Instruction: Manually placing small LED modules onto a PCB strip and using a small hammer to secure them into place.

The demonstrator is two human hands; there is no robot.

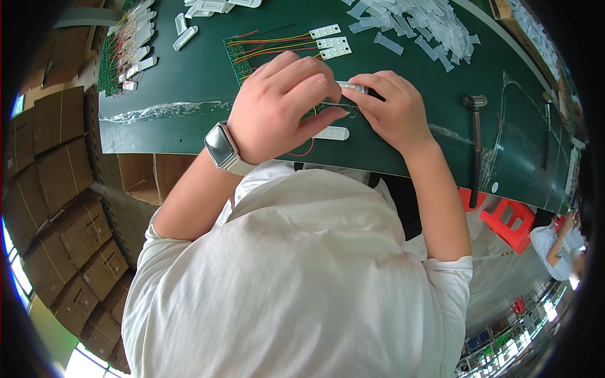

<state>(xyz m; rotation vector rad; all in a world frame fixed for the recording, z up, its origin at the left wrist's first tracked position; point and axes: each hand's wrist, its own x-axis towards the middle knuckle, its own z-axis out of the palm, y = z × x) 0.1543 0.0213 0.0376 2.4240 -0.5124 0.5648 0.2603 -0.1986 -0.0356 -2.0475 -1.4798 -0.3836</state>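
My right hand [394,107] pinches a small, pale, elongated piece [353,87], a white housing or light module, between thumb and fingers. At its left end, my left hand [283,104] is bent over it with the index fingertip close to or touching it. A gap shows between that hand's thumb and index finger. Below the left thumb lies a white strip-shaped module [333,133], with a red wire curving near it. Beyond my hands sits a green circuit board [234,55], partly covered by the left hand. Red, yellow and black wires run from it to white LED boards [334,48].
Wired white modules [142,50] with green boards crowd the far left. Loose white housings [184,38] lie near them. A heap of translucent sleeves [409,25] is at the far right. A hammer [476,151] rests on the green table [170,135]. Red stools [509,223] stand beside it.
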